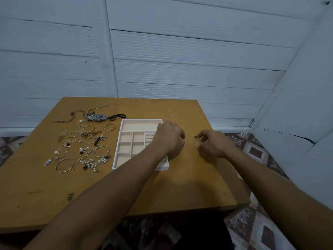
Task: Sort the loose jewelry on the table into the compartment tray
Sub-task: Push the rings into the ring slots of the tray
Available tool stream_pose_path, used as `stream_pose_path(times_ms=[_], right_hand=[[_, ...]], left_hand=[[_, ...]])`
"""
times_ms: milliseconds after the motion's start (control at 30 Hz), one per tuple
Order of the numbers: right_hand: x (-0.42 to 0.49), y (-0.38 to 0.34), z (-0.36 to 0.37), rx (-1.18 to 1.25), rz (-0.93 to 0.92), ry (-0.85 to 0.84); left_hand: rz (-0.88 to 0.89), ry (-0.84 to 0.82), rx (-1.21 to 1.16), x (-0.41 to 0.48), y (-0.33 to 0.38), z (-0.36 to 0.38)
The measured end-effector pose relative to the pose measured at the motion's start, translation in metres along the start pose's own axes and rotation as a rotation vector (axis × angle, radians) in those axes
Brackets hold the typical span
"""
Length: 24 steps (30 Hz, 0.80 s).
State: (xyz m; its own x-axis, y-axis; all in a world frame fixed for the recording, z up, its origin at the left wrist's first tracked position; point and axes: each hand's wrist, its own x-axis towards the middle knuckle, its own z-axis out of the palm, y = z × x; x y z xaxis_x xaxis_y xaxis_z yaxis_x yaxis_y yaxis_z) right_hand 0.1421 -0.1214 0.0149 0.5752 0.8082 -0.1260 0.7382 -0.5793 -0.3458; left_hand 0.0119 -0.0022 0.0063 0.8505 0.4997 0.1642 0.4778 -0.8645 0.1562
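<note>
The white tray (142,120) sat near the middle of the brown table (189,186), its pale compartments mostly bare; a few small pieces (149,137) lay in the slots at its right side, too small to name. The left forearm crossed the tray's near right corner and hid the compartments beneath it. The left hand (170,138) was over the tray's right edge, knuckles up, fingers curled downward; whether they held anything could not be told, since the fingertips were turned away from the camera. Just right of the tray, the right hand (211,143) hovered low over the table with thumb and forefinger drawn close together at a tiny dark item (195,136); contact was too fine to confirm. A couple of faint thin wire bits (193,143) lay on the table between the two hands, blurred. Well left of the tray spread the loose jewelry: a wristwatch (98,117) at the far end beside a chain (72,116) and a black cord (118,116), several hoops and bangles (102,151), a pearl strand (93,164) nearest the camera, and many small earrings that ran together in the dim light.
</note>
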Motion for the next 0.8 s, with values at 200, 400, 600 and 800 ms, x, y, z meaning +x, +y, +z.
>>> stream_pose_path(times_ms=[200, 400, 600, 800], right_hand=[[0.005, 0.007, 0.021, -0.021, 0.056, 0.06], [0.01, 0.008, 0.029, 0.08, 0.083, 0.128], [0.014, 0.011, 0.028, 0.23, 0.066, 0.111], [0.012, 0.014, 0.031, 0.275, 0.055, 0.132]], left_hand=[[0.004, -0.08, -0.051, 0.02, 0.021, 0.023], [0.016, -0.106, -0.046, 0.032, 0.022, 0.033], [0.019, -0.096, -0.094, 0.036, 0.018, 0.038], [0.029, -0.079, -0.138, 0.035, 0.019, 0.039]])
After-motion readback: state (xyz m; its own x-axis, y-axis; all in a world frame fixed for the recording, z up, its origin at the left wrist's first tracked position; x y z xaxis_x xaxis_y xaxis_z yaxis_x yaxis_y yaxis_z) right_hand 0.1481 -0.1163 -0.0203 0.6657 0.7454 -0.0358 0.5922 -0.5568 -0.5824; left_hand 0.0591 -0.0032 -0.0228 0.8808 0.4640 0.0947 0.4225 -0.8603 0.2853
